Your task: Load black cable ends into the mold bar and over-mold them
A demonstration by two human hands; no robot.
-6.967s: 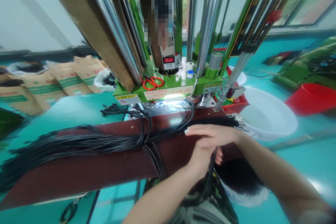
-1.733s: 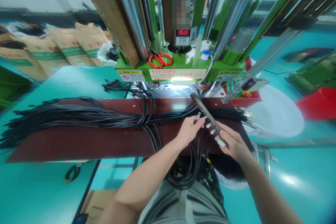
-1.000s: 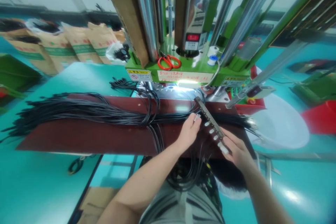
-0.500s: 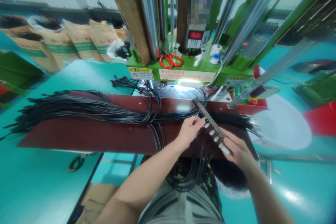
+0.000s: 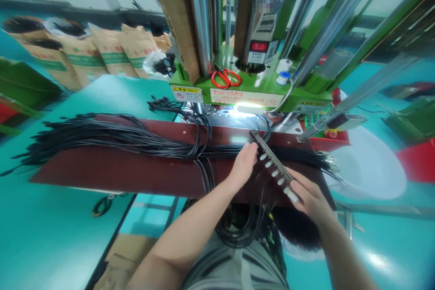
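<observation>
A long dark metal bar (image 5: 274,159) with several pale connectors along its lower side slants over the brown board (image 5: 136,174). My right hand (image 5: 307,197) grips its lower end. Near the upper end, my left hand (image 5: 245,161) has its fingers pressed together; whatever lies between them is too small to make out. Thin black cables hang from the bar toward my lap. Behind the hands, a thick bundle of black cables (image 5: 136,140) runs across the board, its pale ends at the right.
Beyond the board stands a green machine (image 5: 251,82) with metal columns and a bright lamp. Red-handled scissors (image 5: 226,79) and a blue-white spool (image 5: 283,78) rest on it. A white basin (image 5: 374,163) is at the right; paper bags (image 5: 112,56) stand at the back left.
My left hand has shifted up along the bar toward its upper end. My right hand keeps its grip. The whole view has moved slightly.
</observation>
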